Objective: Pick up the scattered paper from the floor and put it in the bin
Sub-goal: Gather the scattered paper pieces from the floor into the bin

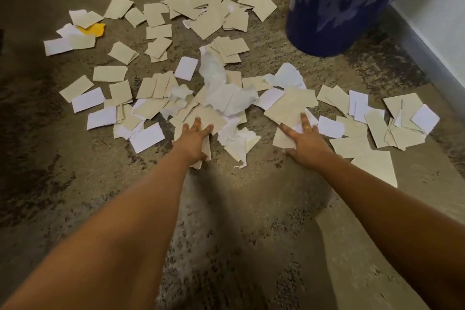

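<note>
Several beige and white paper scraps (193, 11) lie scattered across the mottled carpet, with crumpled white paper (227, 97) in the middle and one yellow scrap (93, 29) at the far left. My left hand (195, 138) lies flat with fingers spread on a beige piece at the near edge of the central pile. My right hand (303, 137), a ring on one finger, rests with fingers apart on beige sheets (292, 108) to the right. Neither hand has closed around any paper. The blue bin (329, 17) stands at the upper right, lined with a dark bag.
A white wall with a grey skirting board (427, 58) runs along the right side behind the bin. More scraps (397, 123) lie near the skirting. Bare carpet (239, 221) spreads between my forearms and to the left.
</note>
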The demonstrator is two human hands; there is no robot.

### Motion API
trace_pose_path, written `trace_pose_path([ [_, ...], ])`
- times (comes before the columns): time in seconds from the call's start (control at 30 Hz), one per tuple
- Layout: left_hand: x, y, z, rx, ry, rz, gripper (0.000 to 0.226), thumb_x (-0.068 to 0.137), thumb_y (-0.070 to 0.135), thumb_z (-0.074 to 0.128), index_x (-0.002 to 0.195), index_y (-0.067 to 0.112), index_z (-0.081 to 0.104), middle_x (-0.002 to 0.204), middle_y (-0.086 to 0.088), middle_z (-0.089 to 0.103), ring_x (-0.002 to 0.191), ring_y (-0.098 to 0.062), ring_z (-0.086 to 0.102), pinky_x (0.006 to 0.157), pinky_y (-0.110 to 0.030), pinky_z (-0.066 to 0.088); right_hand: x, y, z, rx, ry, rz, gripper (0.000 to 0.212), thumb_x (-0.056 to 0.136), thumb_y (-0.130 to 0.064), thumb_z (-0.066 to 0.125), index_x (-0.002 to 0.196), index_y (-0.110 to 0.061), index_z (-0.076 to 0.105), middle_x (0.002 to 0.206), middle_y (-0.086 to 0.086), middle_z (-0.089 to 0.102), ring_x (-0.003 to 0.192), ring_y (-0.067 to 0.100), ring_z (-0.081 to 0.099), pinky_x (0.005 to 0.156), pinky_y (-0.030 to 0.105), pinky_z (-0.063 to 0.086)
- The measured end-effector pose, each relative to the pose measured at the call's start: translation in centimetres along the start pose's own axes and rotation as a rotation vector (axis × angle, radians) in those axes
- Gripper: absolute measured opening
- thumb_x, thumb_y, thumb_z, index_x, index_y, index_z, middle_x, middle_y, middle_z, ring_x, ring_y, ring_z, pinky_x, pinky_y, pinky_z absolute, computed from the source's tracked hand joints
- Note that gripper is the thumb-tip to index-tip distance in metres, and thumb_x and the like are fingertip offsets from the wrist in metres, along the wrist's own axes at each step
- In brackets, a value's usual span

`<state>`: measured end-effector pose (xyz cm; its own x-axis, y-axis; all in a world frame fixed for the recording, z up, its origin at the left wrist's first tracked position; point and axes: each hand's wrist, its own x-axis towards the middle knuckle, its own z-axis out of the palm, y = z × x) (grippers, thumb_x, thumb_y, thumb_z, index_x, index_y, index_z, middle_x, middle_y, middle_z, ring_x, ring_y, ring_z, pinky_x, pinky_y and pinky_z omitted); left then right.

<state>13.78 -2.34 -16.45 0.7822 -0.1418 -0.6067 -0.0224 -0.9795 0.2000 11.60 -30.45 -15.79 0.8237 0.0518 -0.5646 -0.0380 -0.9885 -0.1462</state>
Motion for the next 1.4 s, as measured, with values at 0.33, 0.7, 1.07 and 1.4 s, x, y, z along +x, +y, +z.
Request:
trace_pose_path([
  [0.33, 3.1, 2.3, -2.9, 0.119, -0.132, -0.096, 0.131, 0.061, 0.028, 0.087, 0.148, 0.034, -0.01, 0.156, -0.003, -0.023, 0.145, -0.035, -0.01, 0.108, -0.061, 0.029, 2.5, -2.6, -2.7, -0.077, -0.147, 0.02, 0.093, 0.085, -0.049, 0.059, 0.148, -0.031, -0.007, 0.151, 0.028, -0.02, 0.141, 0.038, -0.021, 0.111, 0.064, 0.002],
  [0.7, 2.5, 2.4, -4.1, 0.054, -0.179, -0.074, 0.13, 0.063, 0.025, 0.086, 0.148, 0.035, -0.012, 0.154, -0.001, -0.028, 0.145, -0.034, -0.012, 0.109, -0.066, 0.016, 2.6, -3.2, -3.3, 0.08, -0.2, 0.148, 0.087, 0.087, -0.033, 0.062, 0.147, -0.04, -0.002, 0.152, 0.018, -0.026, 0.135, 0.055, -0.016, 0.109, 0.063, 0.013],
  [1.07, 2.3, 1.7, -4.3, 0.082, -0.118, 0.0, 0.122, 0.066, 0.039, 0.081, 0.148, 0.034, -0.009, 0.156, -0.004, -0.02, 0.145, -0.034, -0.006, 0.111, -0.061, 0.024, 2.4, -2.9, -2.4, 0.143, -0.209, 0.227, 0.092, 0.085, -0.036, 0.064, 0.141, -0.051, -0.007, 0.151, 0.003, -0.033, 0.138, 0.049, -0.019, 0.105, 0.063, 0.03],
  [1.4, 2.6, 1.7, -3.9, 0.118, -0.15, -0.008, 0.116, 0.071, 0.044, 0.076, 0.148, 0.035, -0.011, 0.156, -0.006, -0.02, 0.145, -0.033, -0.005, 0.112, -0.053, 0.022, 1.9, -3.1, -2.6, 0.058, -0.257, 0.234, 0.1, 0.085, -0.045, 0.059, 0.127, -0.053, -0.031, 0.136, -0.004, -0.048, 0.139, 0.042, -0.022, 0.096, 0.06, 0.042],
])
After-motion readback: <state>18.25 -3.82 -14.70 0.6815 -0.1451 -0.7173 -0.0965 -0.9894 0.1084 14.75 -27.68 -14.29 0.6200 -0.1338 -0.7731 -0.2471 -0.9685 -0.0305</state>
